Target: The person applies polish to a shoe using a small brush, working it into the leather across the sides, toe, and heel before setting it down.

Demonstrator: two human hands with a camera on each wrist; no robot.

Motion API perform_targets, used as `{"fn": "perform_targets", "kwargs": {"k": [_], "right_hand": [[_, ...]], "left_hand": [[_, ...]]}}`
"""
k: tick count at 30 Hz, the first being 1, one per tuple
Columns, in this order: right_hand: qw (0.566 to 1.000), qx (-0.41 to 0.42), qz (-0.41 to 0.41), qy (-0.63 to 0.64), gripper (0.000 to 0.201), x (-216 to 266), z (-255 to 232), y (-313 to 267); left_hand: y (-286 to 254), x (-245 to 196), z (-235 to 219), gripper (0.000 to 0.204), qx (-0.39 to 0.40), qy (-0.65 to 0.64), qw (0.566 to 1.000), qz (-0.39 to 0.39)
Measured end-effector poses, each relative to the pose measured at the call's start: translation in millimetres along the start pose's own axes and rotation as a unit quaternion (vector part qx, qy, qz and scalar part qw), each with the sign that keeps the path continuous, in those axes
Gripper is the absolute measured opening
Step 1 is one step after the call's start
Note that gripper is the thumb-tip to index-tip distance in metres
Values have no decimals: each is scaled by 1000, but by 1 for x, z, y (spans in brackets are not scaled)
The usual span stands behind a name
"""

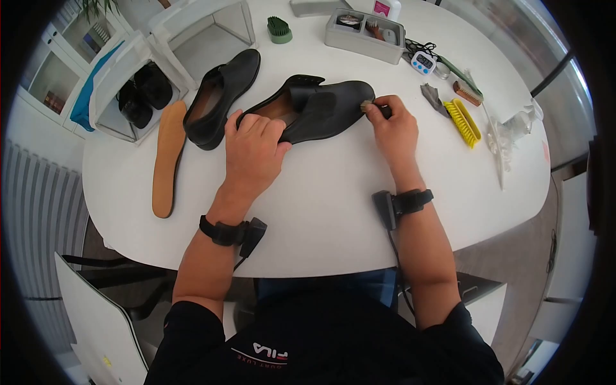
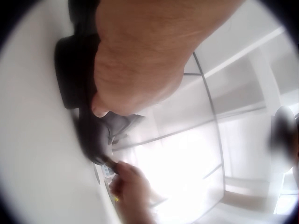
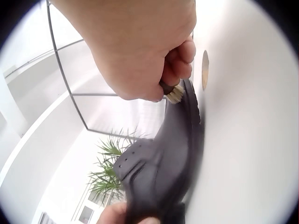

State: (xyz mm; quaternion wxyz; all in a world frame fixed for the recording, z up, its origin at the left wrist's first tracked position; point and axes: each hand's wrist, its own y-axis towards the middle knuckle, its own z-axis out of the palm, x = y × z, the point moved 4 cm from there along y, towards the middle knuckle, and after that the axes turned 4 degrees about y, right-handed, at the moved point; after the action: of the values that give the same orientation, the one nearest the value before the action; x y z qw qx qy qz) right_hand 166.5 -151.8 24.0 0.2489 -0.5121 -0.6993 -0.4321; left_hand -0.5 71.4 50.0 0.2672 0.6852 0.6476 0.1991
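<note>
A black leather shoe [image 1: 327, 112] lies on the white table with its toe to the right and its tongue flap raised. My left hand [image 1: 253, 151] grips it at the heel, fingers over the opening's rim and thumb along the near side. In my right hand [image 1: 394, 128] is a small dark-handled brush, pinched between thumb and fingers. The pale bristles [image 3: 175, 94] meet the toe of the shoe in the right wrist view. The matching black shoe [image 1: 240, 77] stands to the left, beside a tan insole [image 1: 169, 160].
White-framed boxes [image 1: 205, 38] stand at the back left, one with dark shoes inside. A green brush [image 1: 279, 30] and a grey divided case [image 1: 366, 42] sit behind. At right are a timer [image 1: 423, 62], a yellow brush [image 1: 463, 122], a wooden brush [image 1: 468, 93] and crumpled plastic [image 1: 510, 131].
</note>
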Motion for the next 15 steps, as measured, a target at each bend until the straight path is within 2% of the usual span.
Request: {"fn": "perform_targets", "kwargs": {"k": [1,3,5,6,7,9,10,11,13,14,15], "right_hand": [[1000,-3,0,2,24,2,3,-3],[982,119,-136,60,25,20,22,-25],[953,228,-177,92,24,39,31,-44],[945,274,-167,57,24,44,31,-45],[946,273,-165,57,24,42,30,-42],[983,140,-114,-39,25,27,14,-20],[988,56,-140,-24,25,15,9,-10],[998,52,-43,-13,24,-8,6,2],[998,13,45,-38,24,-6,-7,6],[998,10,47,-39,24,-9,-5,4],[999,23,0,-33,24,-7,3,-2]], "left_hand": [[-1,1,1,38,10,2,1000,-7],[0,1,1,38,23,2,1000,-9],[0,0,0,38,20,2,1000,-14],[0,1,0,38,22,1,1000,-12],[0,1,0,38,21,1,1000,-10],[0,2,0,38,19,0,1000,-9],[-1,2,1,37,19,0,1000,-8],[-1,3,1,37,19,1,1000,-7],[-2,2,0,36,19,1,1000,-9],[-1,2,1,36,20,1,1000,-11],[-1,1,1,36,21,0,1000,-9]]}}
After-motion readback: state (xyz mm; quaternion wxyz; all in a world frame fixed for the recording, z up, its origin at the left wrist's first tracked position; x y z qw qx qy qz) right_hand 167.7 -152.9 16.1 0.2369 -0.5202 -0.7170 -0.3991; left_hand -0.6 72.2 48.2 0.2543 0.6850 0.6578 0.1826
